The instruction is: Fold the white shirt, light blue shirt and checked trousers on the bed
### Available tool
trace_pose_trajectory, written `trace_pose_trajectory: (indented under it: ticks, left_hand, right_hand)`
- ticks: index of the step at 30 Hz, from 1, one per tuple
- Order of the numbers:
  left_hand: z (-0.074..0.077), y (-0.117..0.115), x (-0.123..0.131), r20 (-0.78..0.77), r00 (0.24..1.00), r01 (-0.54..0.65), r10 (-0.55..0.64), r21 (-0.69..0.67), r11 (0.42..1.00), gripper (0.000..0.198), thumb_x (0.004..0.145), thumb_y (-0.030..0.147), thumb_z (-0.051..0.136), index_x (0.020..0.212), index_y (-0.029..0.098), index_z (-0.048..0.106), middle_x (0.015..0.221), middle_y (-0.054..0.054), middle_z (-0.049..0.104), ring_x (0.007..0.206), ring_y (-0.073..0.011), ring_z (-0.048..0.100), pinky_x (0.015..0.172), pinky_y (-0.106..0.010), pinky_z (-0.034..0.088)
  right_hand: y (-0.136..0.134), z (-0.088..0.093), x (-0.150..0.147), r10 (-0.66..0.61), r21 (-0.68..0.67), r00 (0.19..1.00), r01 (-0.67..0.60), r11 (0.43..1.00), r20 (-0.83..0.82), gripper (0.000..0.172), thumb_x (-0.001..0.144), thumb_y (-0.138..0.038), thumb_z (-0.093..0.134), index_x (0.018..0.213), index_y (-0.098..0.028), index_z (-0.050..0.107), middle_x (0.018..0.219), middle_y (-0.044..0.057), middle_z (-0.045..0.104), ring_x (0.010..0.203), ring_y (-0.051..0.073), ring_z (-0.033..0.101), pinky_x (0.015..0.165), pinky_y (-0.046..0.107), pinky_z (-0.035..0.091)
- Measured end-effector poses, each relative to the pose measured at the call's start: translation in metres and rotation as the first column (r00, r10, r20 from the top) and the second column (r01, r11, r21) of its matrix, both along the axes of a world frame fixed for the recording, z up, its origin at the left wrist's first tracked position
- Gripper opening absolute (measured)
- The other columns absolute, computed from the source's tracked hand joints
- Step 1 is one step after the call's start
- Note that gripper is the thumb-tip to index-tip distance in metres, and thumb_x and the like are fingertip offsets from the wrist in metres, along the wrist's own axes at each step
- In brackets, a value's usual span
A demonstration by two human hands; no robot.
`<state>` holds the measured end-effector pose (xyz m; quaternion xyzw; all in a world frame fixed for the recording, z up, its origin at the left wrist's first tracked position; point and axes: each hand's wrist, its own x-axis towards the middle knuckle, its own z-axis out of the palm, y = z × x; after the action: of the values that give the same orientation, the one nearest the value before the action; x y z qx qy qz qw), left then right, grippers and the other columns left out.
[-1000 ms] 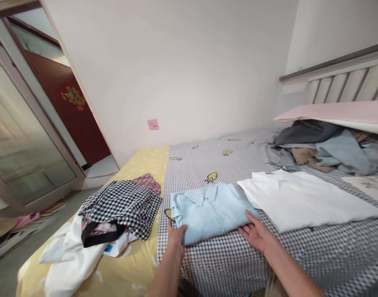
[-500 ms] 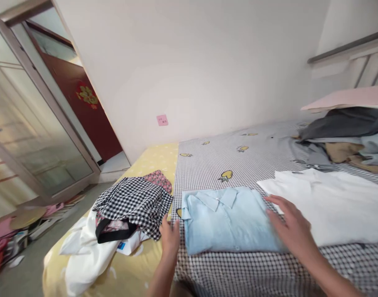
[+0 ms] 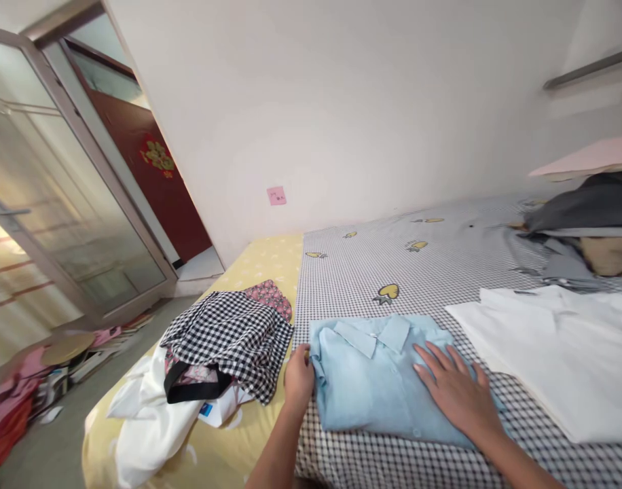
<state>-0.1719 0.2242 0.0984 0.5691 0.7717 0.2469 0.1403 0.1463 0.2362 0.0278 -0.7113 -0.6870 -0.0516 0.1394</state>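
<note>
A light blue collared shirt (image 3: 367, 387) lies folded into a rectangle on the checked bedsheet, collar at the far side. My left hand (image 3: 299, 377) is at the shirt's left edge, its fingers curled closed on the fabric there; the fingertips are partly hidden. Spread flat over the right part of the shirt, my right hand (image 3: 456, 390) has its fingers apart and grips nothing. Just right of it a white shirt (image 3: 560, 353) is laid out.
To the left, a black-and-white checked garment (image 3: 229, 333) and a floral one (image 3: 271, 299) lie on white clothing (image 3: 148, 435) over a yellow sheet (image 3: 270, 261). Dark clothes (image 3: 586, 204) are stacked at the far right. A glass door (image 3: 71, 204) stands left, above floor clutter (image 3: 30, 401).
My left hand has moved to the shirt's left edge and closed there. My right hand has come down flat onto the shirt from its right edge. The view has shifted a little right to left.
</note>
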Motion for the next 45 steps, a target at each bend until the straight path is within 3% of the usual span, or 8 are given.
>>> trace_pose_trajectory:
  ticks: [5, 12, 24, 28, 33, 37, 40, 45]
  left_hand:
    - [0.005, -0.004, 0.001, -0.153, 0.986, 0.065, -0.066, -0.013, 0.998, 0.027, 0.087, 0.009, 0.049, 0.083, 0.020, 0.073, 0.098, -0.007, 0.072, 0.099, -0.0204, 0.066, 0.088, -0.028, 0.045]
    - [0.027, 0.005, 0.001, -0.219, 0.975, 0.078, -0.043, 0.154, 0.985, 0.043, 0.095, 0.011, 0.033, 0.122, 0.019, 0.065, 0.125, -0.012, 0.060, 0.108, -0.0204, 0.062, 0.096, -0.032, 0.045]
    - [-0.006, 0.035, 0.007, -0.102, 0.990, 0.100, -0.096, 0.043, 0.994, 0.025, 0.096, 0.024, 0.049, 0.095, 0.014, 0.072, 0.097, -0.008, 0.071, 0.096, -0.0200, 0.065, 0.092, -0.037, 0.047]
    - [-0.002, 0.032, 0.009, -0.090, 0.983, 0.166, -0.162, 0.036, 0.985, 0.038, 0.097, 0.035, 0.045, 0.078, 0.017, 0.072, 0.095, -0.010, 0.068, 0.097, -0.0231, 0.062, 0.093, -0.036, 0.045]
    - [0.008, 0.029, 0.023, -0.070, 0.968, 0.245, -0.242, 0.048, 0.968, 0.013, 0.084, 0.029, 0.064, 0.077, 0.019, 0.068, 0.108, -0.009, 0.067, 0.109, -0.0260, 0.058, 0.097, -0.036, 0.041]
    - [0.016, 0.033, 0.032, 0.041, 0.957, 0.285, -0.286, 0.038, 0.958, 0.027, 0.096, 0.036, 0.048, 0.082, 0.018, 0.064, 0.085, -0.005, 0.067, 0.084, -0.0207, 0.061, 0.082, -0.032, 0.045]
    - [0.017, 0.025, 0.036, 0.129, 0.928, 0.347, -0.351, 0.053, 0.937, 0.039, 0.102, 0.043, 0.033, 0.101, 0.018, 0.064, 0.096, -0.005, 0.071, 0.088, -0.0192, 0.062, 0.080, -0.030, 0.048]
    - [0.007, -0.009, 0.046, 0.121, 0.882, 0.450, -0.456, 0.073, 0.890, 0.024, 0.082, 0.043, 0.070, 0.090, 0.021, 0.067, 0.102, -0.008, 0.072, 0.103, -0.0270, 0.062, 0.100, -0.040, 0.045]
  right_hand:
    - [0.001, -0.002, 0.000, -0.005, 0.008, 1.000, 0.005, 1.000, -0.007, 0.056, 0.097, -0.053, 0.030, 0.146, -0.038, 0.053, 0.157, -0.004, 0.049, 0.148, 0.031, 0.035, 0.117, 0.063, 0.024]
    - [0.002, -0.005, 0.000, 0.021, 0.050, 0.999, -0.019, 0.999, -0.044, 0.054, 0.096, -0.052, 0.035, 0.142, -0.036, 0.058, 0.153, -0.002, 0.054, 0.146, 0.033, 0.038, 0.116, 0.065, 0.025]
    - [0.002, -0.009, 0.001, 0.038, 0.123, 0.998, -0.032, 0.992, -0.052, 0.054, 0.095, -0.051, 0.035, 0.138, -0.034, 0.062, 0.149, 0.000, 0.058, 0.143, 0.034, 0.040, 0.115, 0.065, 0.026]
    - [0.000, -0.006, 0.000, 0.035, 0.140, 0.998, -0.029, 0.990, -0.046, 0.053, 0.095, -0.051, 0.036, 0.137, -0.032, 0.063, 0.149, 0.000, 0.058, 0.143, 0.034, 0.040, 0.115, 0.065, 0.026]
    - [-0.001, -0.002, -0.002, 0.028, 0.122, 0.998, -0.021, 0.992, -0.060, 0.053, 0.095, -0.050, 0.035, 0.136, -0.032, 0.064, 0.148, 0.001, 0.059, 0.143, 0.034, 0.041, 0.115, 0.064, 0.026]
    - [-0.001, -0.001, -0.003, 0.024, 0.128, 0.997, -0.015, 0.992, -0.069, 0.051, 0.096, -0.049, 0.035, 0.135, -0.034, 0.064, 0.148, 0.001, 0.059, 0.143, 0.034, 0.041, 0.116, 0.063, 0.026]
    - [-0.001, -0.002, -0.003, 0.030, 0.136, 0.996, -0.018, 0.991, -0.084, 0.050, 0.095, -0.048, 0.036, 0.134, -0.034, 0.064, 0.147, 0.001, 0.060, 0.142, 0.034, 0.042, 0.115, 0.064, 0.027]
    - [0.000, -0.002, -0.002, 0.031, 0.129, 0.997, -0.023, 0.991, -0.066, 0.052, 0.095, -0.049, 0.035, 0.135, -0.033, 0.064, 0.148, 0.001, 0.059, 0.142, 0.034, 0.042, 0.115, 0.065, 0.027]
